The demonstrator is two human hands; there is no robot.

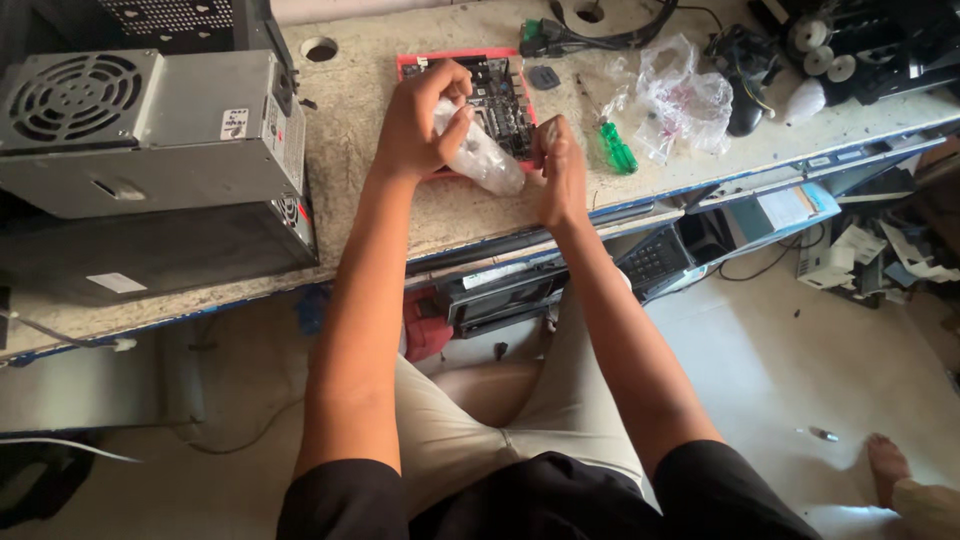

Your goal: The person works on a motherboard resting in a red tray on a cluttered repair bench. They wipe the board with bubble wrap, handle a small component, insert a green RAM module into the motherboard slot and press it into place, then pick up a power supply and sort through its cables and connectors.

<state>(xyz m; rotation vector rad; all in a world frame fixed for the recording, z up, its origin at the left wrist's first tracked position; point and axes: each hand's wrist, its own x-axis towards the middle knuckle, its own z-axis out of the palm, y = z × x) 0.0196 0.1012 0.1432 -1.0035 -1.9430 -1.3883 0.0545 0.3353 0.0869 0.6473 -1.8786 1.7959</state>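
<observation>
two hands grip one clear plastic bag (483, 158) | left hand (420, 125) closed | right hand (560, 170) pinching | above circuit board (500, 90)

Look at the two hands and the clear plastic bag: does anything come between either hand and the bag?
Nothing visible does. The left hand grips the clear plastic bag at its upper end, and the right hand touches its lower end. The circuit board on its red tray lies underneath, not between them.

the tabletop (400, 215) is evenly lit by soft daylight; faint shadows are cast, its far right corner is glared, edges are bowed.
</observation>
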